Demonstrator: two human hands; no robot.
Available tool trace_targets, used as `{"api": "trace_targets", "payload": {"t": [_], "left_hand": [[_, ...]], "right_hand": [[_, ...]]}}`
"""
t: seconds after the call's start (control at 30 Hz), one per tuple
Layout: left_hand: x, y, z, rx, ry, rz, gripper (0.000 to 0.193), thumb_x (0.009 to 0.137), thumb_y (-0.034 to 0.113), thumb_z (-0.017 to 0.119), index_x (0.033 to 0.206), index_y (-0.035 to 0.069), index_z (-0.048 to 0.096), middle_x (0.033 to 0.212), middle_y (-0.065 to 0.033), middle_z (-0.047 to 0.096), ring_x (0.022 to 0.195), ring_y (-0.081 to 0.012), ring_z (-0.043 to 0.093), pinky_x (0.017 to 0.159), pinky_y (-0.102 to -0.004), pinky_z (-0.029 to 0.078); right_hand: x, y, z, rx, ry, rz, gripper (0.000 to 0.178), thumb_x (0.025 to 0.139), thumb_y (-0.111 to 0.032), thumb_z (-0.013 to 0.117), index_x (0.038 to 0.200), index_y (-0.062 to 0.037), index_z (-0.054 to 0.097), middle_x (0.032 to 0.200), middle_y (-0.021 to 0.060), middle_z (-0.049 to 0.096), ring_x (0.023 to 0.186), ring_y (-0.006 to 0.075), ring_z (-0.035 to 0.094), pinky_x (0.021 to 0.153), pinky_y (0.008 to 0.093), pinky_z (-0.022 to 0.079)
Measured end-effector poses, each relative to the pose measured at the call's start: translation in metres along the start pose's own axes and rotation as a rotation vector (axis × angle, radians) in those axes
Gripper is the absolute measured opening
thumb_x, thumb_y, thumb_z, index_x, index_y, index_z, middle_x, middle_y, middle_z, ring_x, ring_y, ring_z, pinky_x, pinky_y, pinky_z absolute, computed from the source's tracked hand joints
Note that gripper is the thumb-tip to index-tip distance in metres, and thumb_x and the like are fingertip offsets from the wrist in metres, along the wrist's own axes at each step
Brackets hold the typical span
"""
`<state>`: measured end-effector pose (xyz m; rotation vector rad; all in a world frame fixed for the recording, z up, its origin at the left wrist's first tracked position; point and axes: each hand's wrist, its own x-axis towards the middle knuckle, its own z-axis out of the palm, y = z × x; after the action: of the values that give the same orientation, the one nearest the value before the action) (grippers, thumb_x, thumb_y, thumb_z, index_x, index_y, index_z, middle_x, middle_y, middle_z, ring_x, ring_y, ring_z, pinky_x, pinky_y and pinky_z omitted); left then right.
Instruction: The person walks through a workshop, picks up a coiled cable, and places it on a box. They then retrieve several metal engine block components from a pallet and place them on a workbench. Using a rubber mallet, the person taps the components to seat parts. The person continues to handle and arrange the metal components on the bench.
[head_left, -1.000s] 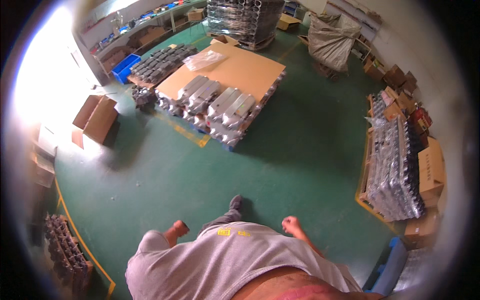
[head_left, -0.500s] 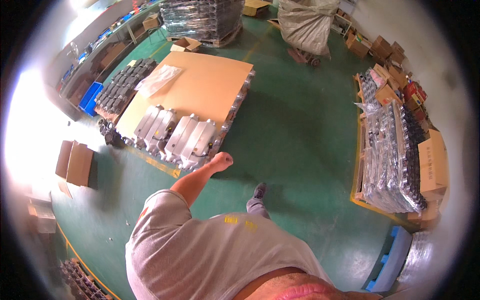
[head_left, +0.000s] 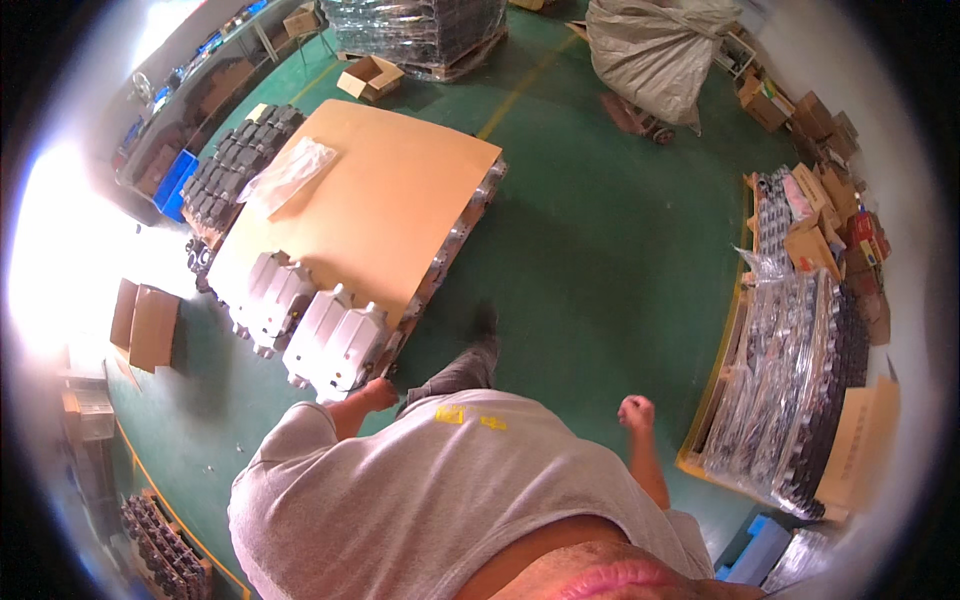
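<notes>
**Closing on the pallet, left hand at the white castings**

Far left of the frame: flattened cartons [head_left: 145, 325] on the green floor [head_left: 600, 230]. Above them, toward upper left, a blue bin [head_left: 172, 180] and a stack of dark parts [head_left: 235, 165].

Left of centre: a pallet topped by a cardboard sheet [head_left: 370, 200], with a clear bag [head_left: 285, 175] lying on its far corner. Along the near edge, uncovered, a row of white castings [head_left: 320, 335].

Left hand [head_left: 380, 392] hangs just beside the nearest casting, at its lower right corner; cannot tell whether touching. Cannot tell its fingers either, too small and partly hidden by the grey shirt. Looks empty.

Centre: one shoe [head_left: 487, 325] planted forward on the floor, close to the pallet's corner. Reads as the approach step, with nothing yet gripped.

Right of centre: right hand [head_left: 635, 412] curled into a loose fist, holding nothing, well apart from the castings and out over bare floor.

Far right: a wrapped pallet [head_left: 800, 370] of dark parts, with cartons beyond.

Taking hold of a casting likely calls for bending down and bringing the right hand across, since the piece looks bulky for one hand.
</notes>
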<state>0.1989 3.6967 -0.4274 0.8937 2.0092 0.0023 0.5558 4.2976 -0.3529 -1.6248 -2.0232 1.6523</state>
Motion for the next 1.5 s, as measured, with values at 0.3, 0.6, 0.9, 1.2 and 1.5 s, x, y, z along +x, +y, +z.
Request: {"api": "trace_targets", "payload": {"t": [0.3, 0.6, 0.9, 1.2, 1.5], "left_hand": [[0.322, -0.018, -0.245, -0.114, 0.394, -0.033, 0.025, 0.079, 0.031, 0.067, 0.079, 0.006, 0.073, 0.078, -0.0126, 0.070, 0.074, -0.0310, 0.070, 0.065, -0.0494, 0.056], [0.426, 0.155, -0.663, -0.714, 0.824, 0.325, 0.021, 0.087, 0.023, 0.068, 0.097, 0.004, 0.072, 0.090, -0.0175, 0.072, 0.087, -0.0276, 0.070, 0.078, -0.0426, 0.054], [0.474, 0.069, -0.565, -0.540, 0.283, -0.546, 0.033, 0.084, 0.030, 0.064, 0.105, 0.007, 0.075, 0.100, -0.0208, 0.073, 0.095, -0.0368, 0.071, 0.082, -0.0460, 0.058], [0.479, 0.107, -0.605, -0.946, 0.145, -0.690, 0.037, 0.084, 0.036, 0.062, 0.102, 0.008, 0.076, 0.102, -0.0162, 0.074, 0.098, -0.0337, 0.070, 0.088, -0.0426, 0.057], [0.661, -0.047, -0.758, -0.949, 0.249, -0.628, 0.034, 0.076, 0.035, 0.070, 0.093, 0.006, 0.077, 0.094, -0.0171, 0.075, 0.091, -0.0344, 0.072, 0.081, -0.0416, 0.059]], "right_hand": [[0.181, -0.172, 0.016, -0.329, -0.210, -0.164, 0.011, 0.087, -0.013, 0.064, 0.083, -0.0044, 0.070, 0.071, 0.0064, 0.066, 0.060, 0.0158, 0.063, 0.052, 0.0322, 0.053], [0.356, -0.285, 0.013, -0.485, -0.317, 0.028, 0.011, 0.087, -0.013, 0.064, 0.087, -0.0040, 0.070, 0.073, 0.0075, 0.067, 0.061, 0.0160, 0.064, 0.051, 0.0323, 0.053], [0.641, -0.476, 0.020, -0.682, -0.564, -0.151, 0.012, 0.087, -0.013, 0.064, 0.090, -0.0037, 0.071, 0.075, 0.0086, 0.069, 0.062, 0.0163, 0.065, 0.051, 0.0324, 0.052], [0.881, -0.773, 0.175, -0.309, -0.361, -0.147, 0.011, 0.094, -0.013, 0.063, 0.103, -0.0062, 0.067, 0.081, 0.0028, 0.067, 0.067, 0.0113, 0.065, 0.053, 0.0267, 0.054], [0.915, -0.885, 0.312, -0.747, -0.809, -0.716, 0.014, 0.090, -0.013, 0.059, 0.081, -0.0057, 0.067, 0.072, 0.0079, 0.065, 0.063, 0.0228, 0.065, 0.057, 0.0392, 0.053]]}}
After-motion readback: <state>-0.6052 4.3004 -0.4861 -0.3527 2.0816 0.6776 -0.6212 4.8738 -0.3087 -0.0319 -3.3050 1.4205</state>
